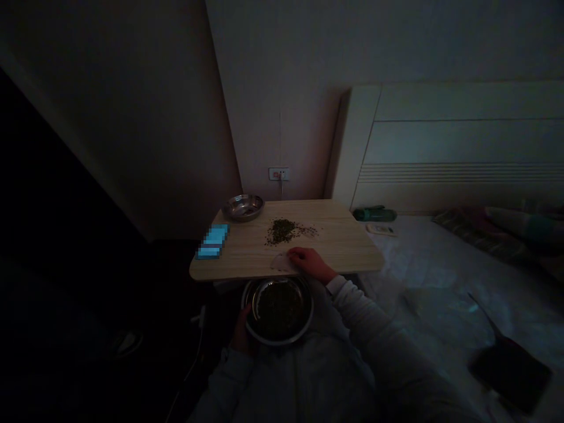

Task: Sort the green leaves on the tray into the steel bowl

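Note:
My left hand (244,335) grips the left rim of a steel bowl (304,329) full of small dark beans, held on my lap just under the table's front edge. My right hand (308,260) rests on the light wooden table (343,241) near its front edge, fingers curled over a small pale heap (278,262) that I cannot make out. A loose pile of small dark green beans (284,230) lies in the middle of the table, just beyond my right hand.
An empty steel bowl (244,207) stands at the table's back left. A lit phone (212,240) lies at the left edge. A wall socket (279,173) is behind. A bed (440,276) with a remote (381,229) and a dark object (511,370) is to the right.

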`<move>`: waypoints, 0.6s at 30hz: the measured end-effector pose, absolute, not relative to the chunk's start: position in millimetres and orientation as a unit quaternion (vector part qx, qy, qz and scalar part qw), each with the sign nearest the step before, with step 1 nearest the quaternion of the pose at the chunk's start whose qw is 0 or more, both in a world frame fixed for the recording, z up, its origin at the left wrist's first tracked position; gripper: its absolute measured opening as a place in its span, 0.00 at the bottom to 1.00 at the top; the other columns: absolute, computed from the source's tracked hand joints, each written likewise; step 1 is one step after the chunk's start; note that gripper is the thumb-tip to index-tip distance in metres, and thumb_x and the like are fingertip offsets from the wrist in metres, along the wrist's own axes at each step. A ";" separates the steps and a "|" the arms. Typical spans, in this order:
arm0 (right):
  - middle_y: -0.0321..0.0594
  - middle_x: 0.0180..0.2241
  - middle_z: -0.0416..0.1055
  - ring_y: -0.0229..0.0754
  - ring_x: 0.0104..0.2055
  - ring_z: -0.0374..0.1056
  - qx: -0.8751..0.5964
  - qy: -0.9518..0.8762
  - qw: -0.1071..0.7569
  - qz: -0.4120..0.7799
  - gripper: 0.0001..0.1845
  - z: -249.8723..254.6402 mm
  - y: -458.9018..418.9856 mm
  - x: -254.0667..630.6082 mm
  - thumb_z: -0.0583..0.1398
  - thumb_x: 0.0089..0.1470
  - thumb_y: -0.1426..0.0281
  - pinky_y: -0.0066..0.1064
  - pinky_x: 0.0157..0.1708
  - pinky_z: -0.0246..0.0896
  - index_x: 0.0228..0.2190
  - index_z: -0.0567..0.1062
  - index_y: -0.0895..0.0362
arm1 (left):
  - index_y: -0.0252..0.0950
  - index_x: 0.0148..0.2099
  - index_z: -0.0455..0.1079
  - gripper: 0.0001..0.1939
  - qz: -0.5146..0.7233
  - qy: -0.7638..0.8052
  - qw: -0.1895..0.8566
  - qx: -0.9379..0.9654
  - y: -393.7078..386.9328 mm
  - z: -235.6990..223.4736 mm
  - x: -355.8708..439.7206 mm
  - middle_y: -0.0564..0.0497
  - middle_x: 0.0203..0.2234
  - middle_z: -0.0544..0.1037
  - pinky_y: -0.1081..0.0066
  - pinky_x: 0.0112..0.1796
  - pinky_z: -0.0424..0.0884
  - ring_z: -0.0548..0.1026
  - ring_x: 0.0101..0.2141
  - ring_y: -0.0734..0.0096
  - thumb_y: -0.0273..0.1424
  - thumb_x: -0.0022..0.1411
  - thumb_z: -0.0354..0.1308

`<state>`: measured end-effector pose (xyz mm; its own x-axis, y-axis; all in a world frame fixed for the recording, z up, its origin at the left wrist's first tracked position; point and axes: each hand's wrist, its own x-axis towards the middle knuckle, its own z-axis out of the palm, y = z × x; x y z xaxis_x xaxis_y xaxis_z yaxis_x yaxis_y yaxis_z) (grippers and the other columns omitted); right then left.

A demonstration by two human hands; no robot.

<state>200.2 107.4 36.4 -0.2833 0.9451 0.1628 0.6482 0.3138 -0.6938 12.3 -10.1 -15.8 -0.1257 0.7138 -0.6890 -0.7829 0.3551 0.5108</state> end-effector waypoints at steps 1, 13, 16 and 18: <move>0.42 0.37 0.78 0.42 0.37 0.71 -0.518 -0.761 0.290 0.263 0.14 37.0 106.2 199.4 0.56 0.53 0.69 0.31 0.40 0.62 0.38 0.79 0.57 | 0.33 0.41 0.77 0.14 0.565 0.486 0.665 -0.036 -9.7 -15.9 12.5 0.46 0.24 0.82 0.60 0.49 0.69 0.79 0.41 0.59 0.28 0.59 0.51; 0.38 0.29 0.76 0.37 0.29 0.67 -0.483 -0.763 0.302 0.305 0.13 35.5 79.9 201.2 0.55 0.53 0.68 0.27 0.33 0.59 0.35 0.78 0.58 | 0.32 0.37 0.76 0.12 0.565 0.488 0.664 -0.038 -8.5 -15.5 11.9 0.45 0.23 0.81 0.61 0.49 0.68 0.79 0.41 0.59 0.28 0.60 0.51; 0.37 0.26 0.75 0.36 0.27 0.66 -0.520 -0.716 0.347 0.310 0.12 33.2 74.6 207.7 0.55 0.52 0.69 0.26 0.29 0.58 0.35 0.76 0.58 | 0.33 0.41 0.76 0.13 0.568 0.494 0.657 -0.027 -9.6 -16.2 11.8 0.47 0.24 0.82 0.59 0.49 0.69 0.79 0.40 0.59 0.28 0.59 0.52; 0.35 0.23 0.73 0.35 0.25 0.65 -0.544 -0.686 0.366 0.317 0.11 32.9 73.1 208.0 0.55 0.52 0.68 0.25 0.26 0.56 0.35 0.75 0.58 | 0.33 0.42 0.76 0.14 0.557 0.493 0.668 -0.026 -10.7 -11.9 12.9 0.47 0.24 0.82 0.58 0.48 0.70 0.79 0.39 0.58 0.29 0.59 0.51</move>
